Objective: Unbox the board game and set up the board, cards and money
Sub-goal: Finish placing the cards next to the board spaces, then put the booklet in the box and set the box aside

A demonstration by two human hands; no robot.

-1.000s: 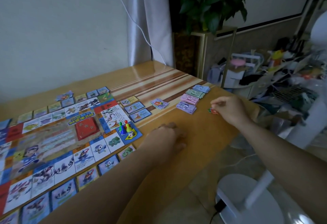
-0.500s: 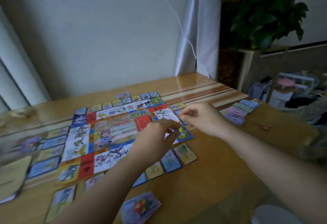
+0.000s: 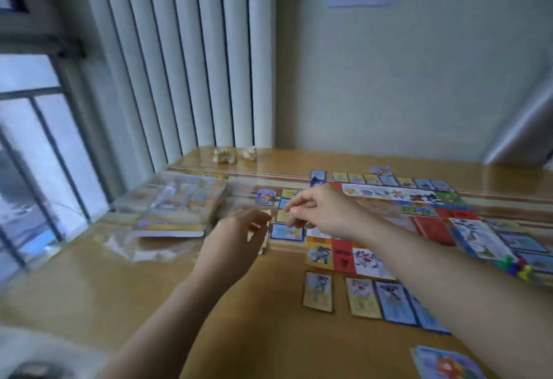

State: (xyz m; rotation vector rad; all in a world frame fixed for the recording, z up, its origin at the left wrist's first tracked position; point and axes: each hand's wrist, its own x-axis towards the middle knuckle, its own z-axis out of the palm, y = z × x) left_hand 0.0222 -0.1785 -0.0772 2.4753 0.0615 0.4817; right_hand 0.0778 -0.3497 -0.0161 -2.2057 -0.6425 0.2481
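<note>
Glossy honey-coloured wooden table (image 3: 149, 289) under white vertical blinds (image 3: 179, 64) carries most of the layout. The colourful square game board (image 3: 344, 254) lies open at right, with small picture cards (image 3: 318, 290) set just beside its edges. Both hands meet over its left corner, near the flat yellow cardboard box (image 3: 185, 202). I see the right hand (image 3: 326, 211) with thumb and forefinger tips together, but blur hides what they pinch. The left hand (image 3: 233, 238) is loosely curled beside a pale card (image 3: 264, 235); I cannot tell whether it grips it. I'd lower that card flat, square it with the blue-bordered card (image 3: 287, 232), then release.
</note>
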